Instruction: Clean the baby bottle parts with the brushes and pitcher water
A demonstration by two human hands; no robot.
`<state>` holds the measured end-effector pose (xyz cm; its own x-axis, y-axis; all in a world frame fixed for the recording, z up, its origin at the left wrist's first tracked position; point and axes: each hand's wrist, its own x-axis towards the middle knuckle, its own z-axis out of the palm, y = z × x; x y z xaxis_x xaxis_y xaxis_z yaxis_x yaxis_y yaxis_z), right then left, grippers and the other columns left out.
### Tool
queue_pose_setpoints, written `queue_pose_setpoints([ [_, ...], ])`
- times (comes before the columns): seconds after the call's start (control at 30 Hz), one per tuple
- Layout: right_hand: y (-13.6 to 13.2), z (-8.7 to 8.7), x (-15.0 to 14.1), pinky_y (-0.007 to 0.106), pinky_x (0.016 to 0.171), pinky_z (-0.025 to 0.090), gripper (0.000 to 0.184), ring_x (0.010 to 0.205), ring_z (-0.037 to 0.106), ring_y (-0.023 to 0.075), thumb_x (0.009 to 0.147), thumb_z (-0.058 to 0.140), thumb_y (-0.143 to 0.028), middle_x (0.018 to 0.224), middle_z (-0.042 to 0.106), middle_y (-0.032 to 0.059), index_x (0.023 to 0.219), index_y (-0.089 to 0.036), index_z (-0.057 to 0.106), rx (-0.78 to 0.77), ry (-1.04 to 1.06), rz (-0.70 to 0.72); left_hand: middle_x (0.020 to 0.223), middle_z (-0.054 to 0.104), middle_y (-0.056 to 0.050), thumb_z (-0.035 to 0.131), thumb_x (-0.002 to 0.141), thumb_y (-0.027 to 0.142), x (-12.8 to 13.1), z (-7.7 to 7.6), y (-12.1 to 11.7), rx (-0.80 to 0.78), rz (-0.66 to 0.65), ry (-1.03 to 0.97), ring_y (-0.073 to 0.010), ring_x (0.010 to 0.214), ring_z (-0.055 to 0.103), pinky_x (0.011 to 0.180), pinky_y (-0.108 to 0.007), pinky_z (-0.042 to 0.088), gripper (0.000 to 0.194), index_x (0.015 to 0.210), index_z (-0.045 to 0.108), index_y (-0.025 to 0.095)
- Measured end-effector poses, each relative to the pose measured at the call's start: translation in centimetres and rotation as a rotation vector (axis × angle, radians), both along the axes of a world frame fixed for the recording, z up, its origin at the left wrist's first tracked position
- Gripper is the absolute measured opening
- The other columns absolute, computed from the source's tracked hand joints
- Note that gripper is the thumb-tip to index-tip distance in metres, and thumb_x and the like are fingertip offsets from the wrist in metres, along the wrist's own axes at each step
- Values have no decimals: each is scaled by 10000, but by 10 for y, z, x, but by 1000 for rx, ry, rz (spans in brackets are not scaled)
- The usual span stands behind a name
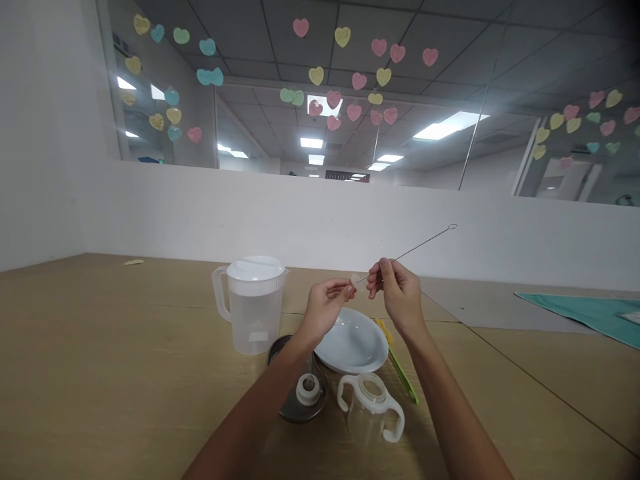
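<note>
My right hand (395, 288) pinches a thin wire brush (425, 243) whose looped end points up and to the right. My left hand (327, 303) pinches a small clear piece (355, 279) at the wire's near end. Both hands are raised above a white plate (353, 343). Below them a clear cup with two white handles (370, 410) lies on the wooden table (100, 373). A small white part (307, 389) sits in a dark metal dish (300, 393).
A clear pitcher with a white lid (253, 303) stands left of the plate. A green and yellow brush (400, 370) lies right of the plate. A teal cloth (585, 313) lies at the far right. A white partition (300, 207) bounds the table's far edge.
</note>
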<state>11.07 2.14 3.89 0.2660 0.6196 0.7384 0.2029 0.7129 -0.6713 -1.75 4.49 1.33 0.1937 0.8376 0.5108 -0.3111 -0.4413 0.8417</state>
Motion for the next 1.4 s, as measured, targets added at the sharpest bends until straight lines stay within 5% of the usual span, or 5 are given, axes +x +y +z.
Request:
queue_pose_setpoints([
  [0.63, -9, 7, 6, 235, 418, 477, 400, 423, 525, 97, 775, 522, -543, 549, 556, -9, 684, -156, 568, 38, 3, 42, 739, 661, -70, 719, 639, 334, -3, 12, -11, 1, -67, -29, -143, 684, 598, 722, -284, 479, 253, 773, 669, 126],
  [0.93, -5, 1, 1, 197, 422, 335, 380, 474, 424, 80, 787, 513, -500, 544, 525, -10, 667, -158, 629, -22, -254, -99, 772, 669, -85, 706, 654, 319, -4, 2, 3, -23, -42, 3, -156, 711, 599, 717, -285, 465, 266, 831, 673, 123],
  [1.17, -19, 11, 3, 196, 370, 190, 421, 391, 272, 60, 802, 470, -551, 450, 334, -64, 668, -163, 563, 111, 131, -46, 728, 647, -57, 655, 680, 442, -7, -2, 4, 63, -121, 154, -161, 711, 576, 701, -265, 443, 307, 752, 686, 145],
  [1.4, -23, 9, -7, 199, 377, 226, 436, 385, 292, 64, 830, 415, -562, 446, 349, -65, 603, -191, 442, 134, 77, -209, 731, 631, -59, 617, 729, 417, -7, 7, -11, 121, -121, 142, -156, 722, 569, 697, -248, 443, 280, 763, 676, 146],
])
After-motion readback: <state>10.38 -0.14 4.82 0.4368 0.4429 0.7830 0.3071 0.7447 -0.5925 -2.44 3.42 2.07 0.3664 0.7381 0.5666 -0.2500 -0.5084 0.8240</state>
